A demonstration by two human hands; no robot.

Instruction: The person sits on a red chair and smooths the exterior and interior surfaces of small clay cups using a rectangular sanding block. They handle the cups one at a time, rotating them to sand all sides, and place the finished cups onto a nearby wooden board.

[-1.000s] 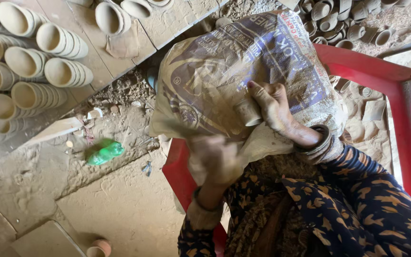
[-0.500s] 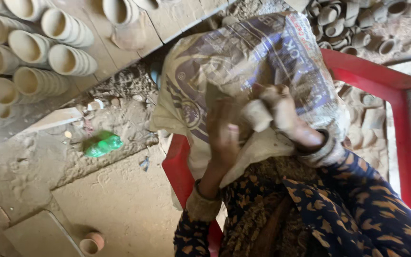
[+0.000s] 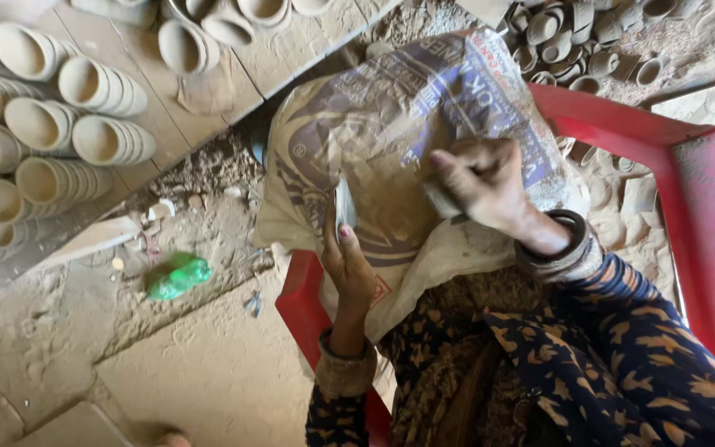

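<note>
A dusty printed woven sack (image 3: 391, 141) lies over my lap on a red plastic chair (image 3: 705, 207). My right hand (image 3: 490, 186) rests on the sack with its fingers closed around a small pale clay piece (image 3: 443, 201), most of it hidden by the fingers. My left hand (image 3: 349, 269) is lower and to the left, pinching a thin flat grey piece (image 3: 343, 207) upright against the sack. A dark bangle circles my right wrist. Both sleeves are dark blue with an orange print.
Rows of stacked clay cups (image 3: 84, 87) lie on their sides on a wooden board (image 3: 291, 50) at upper left. A loose heap of small clay cups (image 3: 581, 41) sits at top right. A crumpled green plastic scrap (image 3: 177, 277) lies on the sandy ground left of the chair.
My hands, which were together on the clay piece, have parted. The left hand has dropped down and left with the thin flat piece; the right hand stays on the sack.
</note>
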